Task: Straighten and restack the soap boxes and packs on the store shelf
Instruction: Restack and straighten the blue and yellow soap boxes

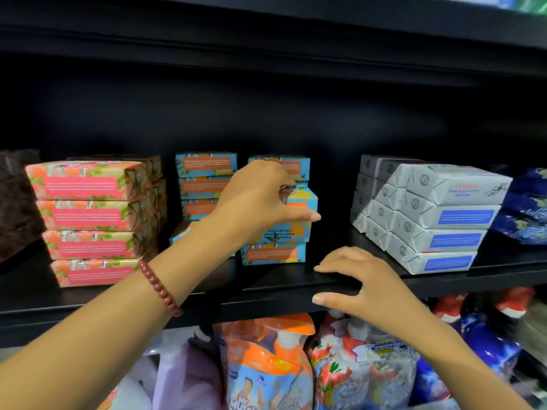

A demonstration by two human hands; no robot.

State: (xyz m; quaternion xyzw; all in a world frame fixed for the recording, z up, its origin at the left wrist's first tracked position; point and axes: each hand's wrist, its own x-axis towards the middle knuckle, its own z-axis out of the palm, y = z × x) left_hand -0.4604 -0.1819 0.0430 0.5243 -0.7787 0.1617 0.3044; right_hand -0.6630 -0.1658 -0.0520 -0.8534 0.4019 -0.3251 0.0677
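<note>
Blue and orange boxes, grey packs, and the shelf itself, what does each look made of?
Blue and orange boxes: printed cardboard, matte, judging by crisp square edges. Grey packs: paper wrap, likely matte, with folded triangular end flaps. Shelf: probably painted metal, black with a soft sheen along its thin front lip; coated wood cannot be ruled out.

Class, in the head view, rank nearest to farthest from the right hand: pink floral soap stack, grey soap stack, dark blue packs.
1. grey soap stack, beside the right hand
2. dark blue packs, far right
3. pink floral soap stack, far left
</note>
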